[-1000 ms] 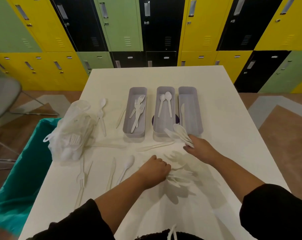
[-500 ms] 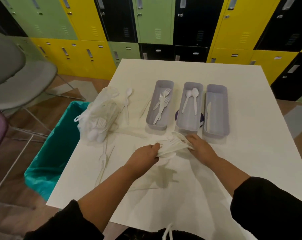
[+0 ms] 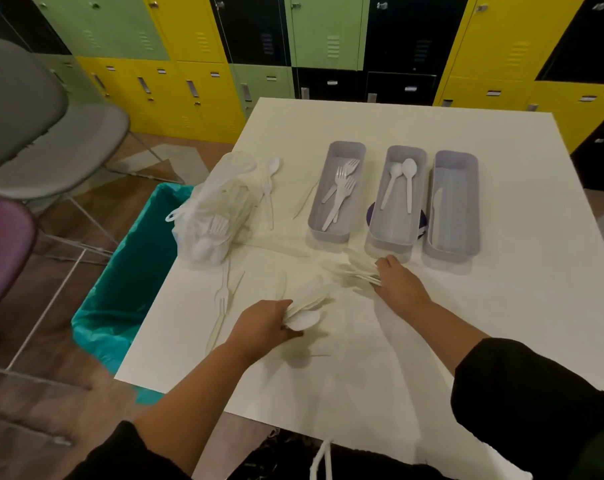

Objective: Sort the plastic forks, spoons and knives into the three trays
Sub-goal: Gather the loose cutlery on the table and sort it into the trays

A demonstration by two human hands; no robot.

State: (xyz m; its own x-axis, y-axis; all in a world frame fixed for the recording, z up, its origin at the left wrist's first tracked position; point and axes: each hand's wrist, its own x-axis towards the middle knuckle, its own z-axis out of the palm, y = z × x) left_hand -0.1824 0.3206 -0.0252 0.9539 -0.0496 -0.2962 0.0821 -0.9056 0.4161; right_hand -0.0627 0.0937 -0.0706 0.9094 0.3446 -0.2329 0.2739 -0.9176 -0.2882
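Cutlery is split between both hands: the left hand (image 3: pixel 264 325) grips a fanned bunch of spoons (image 3: pixel 305 311) low over the table (image 3: pixel 362 375), and the right hand (image 3: pixel 399 284) grips a second bundle (image 3: pixel 354 270) just before the middle tray (image 3: pixel 375 237). Risk: each loose fan may slip and scatter. Mixed pieces could land in the wrong tray; the bundles' contents cannot be told apart.

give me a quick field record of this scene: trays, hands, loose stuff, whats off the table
left tray: three forks
middle tray: two spoons
right tray: one knife
left hand: holds a bunch of spoons
right hand: holds a bundle of cutlery
loose on table: fork, spoon
bag: clear plastic, more cutlery inside
beside table: teal-lined bin
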